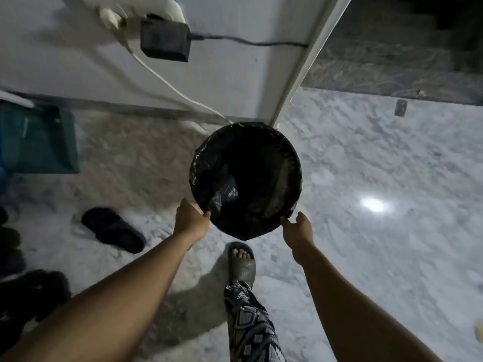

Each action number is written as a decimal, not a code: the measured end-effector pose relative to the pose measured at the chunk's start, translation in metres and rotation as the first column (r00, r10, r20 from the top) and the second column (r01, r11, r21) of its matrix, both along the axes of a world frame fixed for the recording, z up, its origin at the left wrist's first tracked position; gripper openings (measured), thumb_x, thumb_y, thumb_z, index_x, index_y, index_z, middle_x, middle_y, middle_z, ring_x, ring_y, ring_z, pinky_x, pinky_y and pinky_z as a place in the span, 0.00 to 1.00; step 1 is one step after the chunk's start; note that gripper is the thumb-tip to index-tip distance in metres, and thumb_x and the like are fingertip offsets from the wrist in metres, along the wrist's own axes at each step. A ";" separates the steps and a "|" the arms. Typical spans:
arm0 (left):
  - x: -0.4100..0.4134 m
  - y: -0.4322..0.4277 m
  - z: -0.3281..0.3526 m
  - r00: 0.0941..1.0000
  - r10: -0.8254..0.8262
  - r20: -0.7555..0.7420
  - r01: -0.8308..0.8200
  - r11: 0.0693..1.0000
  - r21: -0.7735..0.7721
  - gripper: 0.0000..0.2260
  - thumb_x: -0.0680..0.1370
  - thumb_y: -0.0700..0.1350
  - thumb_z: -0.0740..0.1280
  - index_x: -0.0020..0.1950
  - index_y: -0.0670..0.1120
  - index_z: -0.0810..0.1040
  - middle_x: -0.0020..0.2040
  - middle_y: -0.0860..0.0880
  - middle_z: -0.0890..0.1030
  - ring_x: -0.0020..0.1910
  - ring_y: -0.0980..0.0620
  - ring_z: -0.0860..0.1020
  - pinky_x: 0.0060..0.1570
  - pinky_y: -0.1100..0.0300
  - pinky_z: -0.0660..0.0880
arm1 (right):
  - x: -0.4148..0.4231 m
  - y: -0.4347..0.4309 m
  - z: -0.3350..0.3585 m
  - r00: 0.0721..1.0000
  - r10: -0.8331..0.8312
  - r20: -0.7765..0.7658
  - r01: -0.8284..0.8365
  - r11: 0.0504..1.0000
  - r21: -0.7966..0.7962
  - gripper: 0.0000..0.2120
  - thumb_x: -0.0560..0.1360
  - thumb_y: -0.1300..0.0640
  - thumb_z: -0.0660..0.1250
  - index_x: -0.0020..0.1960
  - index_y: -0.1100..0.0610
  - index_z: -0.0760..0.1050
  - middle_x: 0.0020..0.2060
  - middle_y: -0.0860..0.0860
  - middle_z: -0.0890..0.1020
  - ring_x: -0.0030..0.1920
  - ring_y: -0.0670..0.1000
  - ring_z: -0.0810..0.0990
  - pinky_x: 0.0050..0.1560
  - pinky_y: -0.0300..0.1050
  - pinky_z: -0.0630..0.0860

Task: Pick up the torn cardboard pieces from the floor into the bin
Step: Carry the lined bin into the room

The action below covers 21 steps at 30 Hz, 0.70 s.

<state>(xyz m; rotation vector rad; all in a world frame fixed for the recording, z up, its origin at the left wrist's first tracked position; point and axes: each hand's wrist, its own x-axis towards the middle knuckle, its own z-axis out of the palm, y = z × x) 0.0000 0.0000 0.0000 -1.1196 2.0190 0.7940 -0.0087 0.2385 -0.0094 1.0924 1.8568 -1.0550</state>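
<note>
A round bin (285,152) lined with a black plastic bag stands out in front of me, its dark opening facing up at the camera. My left hand (192,218) grips the near-left rim, thumb over the edge. My right hand (298,228) holds the near-right rim between fingers and thumb. I cannot make out what lies inside the bin. A small pale scrap (479,333) lies on the marble floor at the far right edge; I cannot tell if it is cardboard.
My foot in a dark slipper (241,265) stands just under the bin. A loose black slipper (112,229) and dark shoes (26,296) lie at left. A teal box (39,139) sits by the wall. A black adapter (164,40) with cables hangs above, beside a white door frame (300,74).
</note>
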 end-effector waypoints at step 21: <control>0.017 0.042 0.141 0.844 0.530 -0.085 -0.478 0.814 0.330 0.12 0.74 0.26 0.63 0.52 0.38 0.79 0.47 0.39 0.83 0.43 0.41 0.84 0.34 0.53 0.83 | 0.012 0.047 0.125 0.987 -0.128 -0.095 0.112 0.980 -0.162 0.11 0.65 0.68 0.60 0.46 0.72 0.72 0.36 0.58 0.74 0.34 0.56 0.72 0.33 0.52 0.76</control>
